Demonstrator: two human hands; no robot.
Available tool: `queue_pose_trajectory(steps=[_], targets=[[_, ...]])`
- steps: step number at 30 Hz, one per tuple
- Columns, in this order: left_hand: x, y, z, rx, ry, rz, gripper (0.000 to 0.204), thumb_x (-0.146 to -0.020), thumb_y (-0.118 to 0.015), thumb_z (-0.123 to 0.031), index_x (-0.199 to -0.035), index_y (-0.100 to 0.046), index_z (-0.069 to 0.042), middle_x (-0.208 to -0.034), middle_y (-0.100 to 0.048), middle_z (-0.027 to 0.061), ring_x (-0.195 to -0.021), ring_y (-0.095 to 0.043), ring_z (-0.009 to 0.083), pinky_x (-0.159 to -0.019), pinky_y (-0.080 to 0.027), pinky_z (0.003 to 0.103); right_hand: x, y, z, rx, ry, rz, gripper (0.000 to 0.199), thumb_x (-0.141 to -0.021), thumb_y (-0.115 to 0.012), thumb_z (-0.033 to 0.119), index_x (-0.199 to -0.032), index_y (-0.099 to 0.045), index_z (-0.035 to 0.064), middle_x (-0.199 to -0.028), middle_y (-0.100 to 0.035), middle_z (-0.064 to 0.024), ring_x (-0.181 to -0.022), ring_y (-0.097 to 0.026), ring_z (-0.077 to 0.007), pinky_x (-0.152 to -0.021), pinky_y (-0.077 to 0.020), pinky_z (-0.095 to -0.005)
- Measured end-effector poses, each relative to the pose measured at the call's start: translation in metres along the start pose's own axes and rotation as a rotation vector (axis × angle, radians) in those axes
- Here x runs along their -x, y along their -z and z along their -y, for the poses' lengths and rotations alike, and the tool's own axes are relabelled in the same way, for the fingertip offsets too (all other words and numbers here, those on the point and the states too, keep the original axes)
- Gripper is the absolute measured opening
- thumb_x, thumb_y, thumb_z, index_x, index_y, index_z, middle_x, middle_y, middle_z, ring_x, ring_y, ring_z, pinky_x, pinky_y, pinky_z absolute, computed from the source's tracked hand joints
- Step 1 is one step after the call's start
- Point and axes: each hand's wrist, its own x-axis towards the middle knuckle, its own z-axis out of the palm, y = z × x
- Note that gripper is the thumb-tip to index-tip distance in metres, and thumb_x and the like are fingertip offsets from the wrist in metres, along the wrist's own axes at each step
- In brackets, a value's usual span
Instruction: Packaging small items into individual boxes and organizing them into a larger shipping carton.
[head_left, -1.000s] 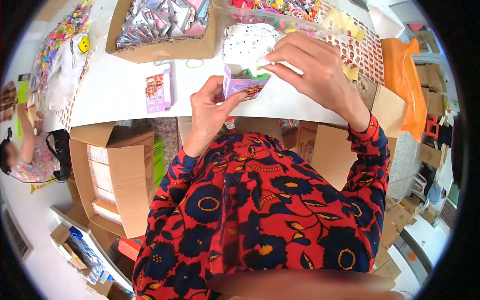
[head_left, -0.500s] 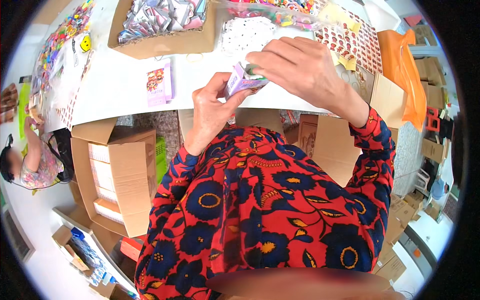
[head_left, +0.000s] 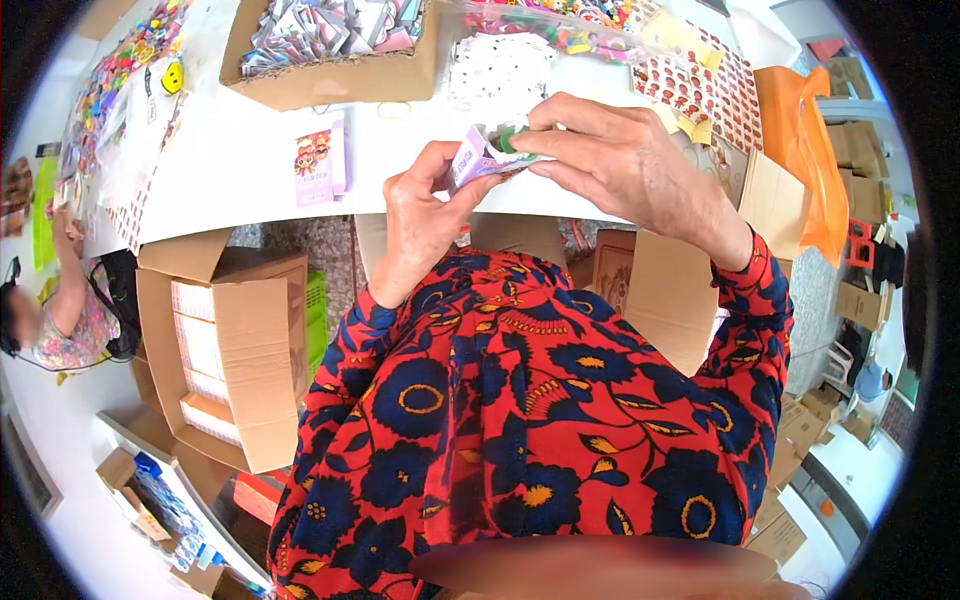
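Note:
Above the table's near edge, my left hand (head_left: 425,205) is wrapped round a small purple carton (head_left: 478,160) whose open end tilts up to the right. My right hand (head_left: 625,155) has its thumb and fingers pinched at that opening, on a small green item (head_left: 507,138) with some white beside it; its kind is too hidden to name. Left of my hands, a second purple carton (head_left: 314,170) with cartoon figures lies on the white table (head_left: 240,165).
Beyond my hands stand a cardboard box (head_left: 335,92) of small flat pieces and a heap of white pieces (head_left: 500,68). Sticker sheets (head_left: 690,85) and an orange bag (head_left: 800,150) lie to the right. An open carton (head_left: 255,370) stands below left; another person (head_left: 75,320) works at far left.
My right hand has come lower and a little right at the carton's opening, and more of the green item shows. My left hand still holds the carton.

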Motion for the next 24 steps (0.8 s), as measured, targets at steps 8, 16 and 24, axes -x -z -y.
queue_pose_trajectory(steps=[8, 16, 24], targets=[[0.0, -0.003, 0.004, -0.11, -0.121, -0.055, 0.022, -0.073, -0.075, -0.006, -0.091, -0.061, -0.002, -0.061, -0.057, -0.0003, -0.054, -0.047, 0.0028, -0.047, -0.039, 0.021, 0.001, -0.002, -0.008, -0.15, -0.079, -0.001, 0.013, -0.077, -0.066, 0.006, -0.089, -0.064, 0.0041, -0.082, -0.058, -0.006, -0.068, -0.058, -0.0197, -0.057, -0.0463, -0.0299], [0.0, -0.003, -0.001, -0.02, -0.051, -0.018, 0.024, -0.074, -0.074, -0.004, -0.092, -0.059, -0.001, -0.067, -0.061, -0.0003, -0.059, -0.049, 0.0024, -0.05, -0.041, 0.02, 0.0, 0.008, -0.015, -0.442, -0.217, 0.021, 0.008, -0.08, -0.063, -0.001, -0.087, -0.064, 0.0033, -0.081, -0.06, -0.0017, -0.067, -0.053, -0.0097, -0.053, -0.0379, -0.0239], [0.002, -0.005, -0.006, 0.135, 0.02, 0.063, 0.024, -0.077, -0.071, -0.001, -0.096, -0.056, 0.003, -0.081, -0.067, 0.0066, -0.074, -0.06, 0.0067, -0.061, -0.049, 0.021, 0.003, 0.004, -0.012, -0.327, -0.165, -0.133, 0.013, -0.078, -0.062, -0.003, -0.089, -0.065, 0.0031, -0.084, -0.06, -0.004, -0.07, -0.055, -0.0135, -0.056, -0.0419, -0.0245]])
